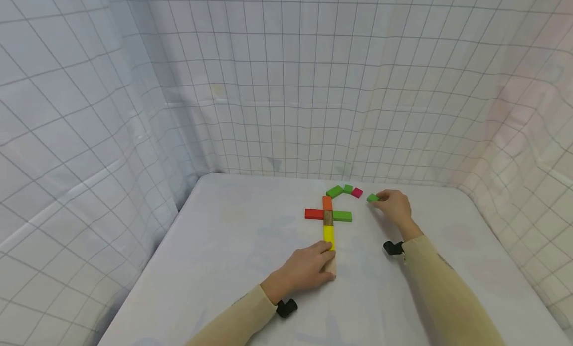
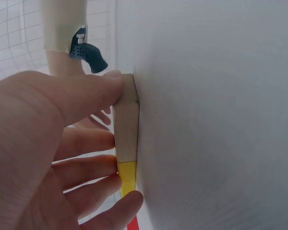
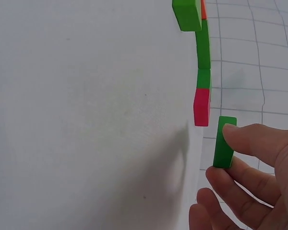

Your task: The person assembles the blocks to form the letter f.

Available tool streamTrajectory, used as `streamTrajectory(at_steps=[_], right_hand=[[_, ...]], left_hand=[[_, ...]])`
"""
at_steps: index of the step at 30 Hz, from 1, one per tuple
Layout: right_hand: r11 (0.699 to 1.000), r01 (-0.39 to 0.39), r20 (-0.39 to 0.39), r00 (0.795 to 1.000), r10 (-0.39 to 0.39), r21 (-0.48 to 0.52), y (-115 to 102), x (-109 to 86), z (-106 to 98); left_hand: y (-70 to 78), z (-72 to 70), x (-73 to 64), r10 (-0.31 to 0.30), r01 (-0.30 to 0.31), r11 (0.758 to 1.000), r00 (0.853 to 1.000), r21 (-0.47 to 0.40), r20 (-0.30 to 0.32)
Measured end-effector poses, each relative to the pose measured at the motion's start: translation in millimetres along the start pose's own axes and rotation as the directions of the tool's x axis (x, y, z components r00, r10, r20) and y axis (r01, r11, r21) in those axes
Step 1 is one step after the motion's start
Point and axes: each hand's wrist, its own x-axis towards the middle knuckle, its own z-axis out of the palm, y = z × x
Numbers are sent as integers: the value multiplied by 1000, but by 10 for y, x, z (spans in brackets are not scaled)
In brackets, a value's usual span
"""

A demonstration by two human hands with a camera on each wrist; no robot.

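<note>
My left hand [image 1: 309, 266] rests along the lower end of a line of blocks. Its thumb touches the end of a plain wooden block [image 2: 127, 132], and the fingers lie fairly straight along the side, reaching the yellow block [image 1: 329, 232]. Between thumb and fingertips, my right hand [image 1: 396, 207] pinches a small green block [image 3: 224, 143], held a little right of a pink block [image 1: 356, 193]. That pink block adjoins a small green block [image 1: 348, 189], followed by a longer green block [image 1: 334, 191] in a curve.
Above the yellow block comes a brown block [image 1: 328, 217], with an orange block [image 1: 327, 203] beyond it. A red block [image 1: 314, 214] extends left and a green block [image 1: 342, 216] right. White cloth covers the table [image 1: 215, 226]; grid-patterned curtains [image 1: 295, 87] surround it.
</note>
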Motion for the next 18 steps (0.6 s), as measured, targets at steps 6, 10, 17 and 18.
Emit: streamTrajectory(at_steps=[6,10,17,18], right_hand=[[999,-21,13,1000,20,37,-40,83,24],[998,-32,15,999,32,49,-61,118,49],[998,-50,18,999,50,36,-67,170,91],[998,-56,18,998,56,33,-63,178,100]], left_hand=[[-15,5,2,1,-1,1000,1000,15,-17],[-12,-2,-5,7,-7,1000,1000,11,-22],[1,3,0,0,0,1000,1000,-7,-10],[3,6,3,1,-1,1000,1000,-9,-10]])
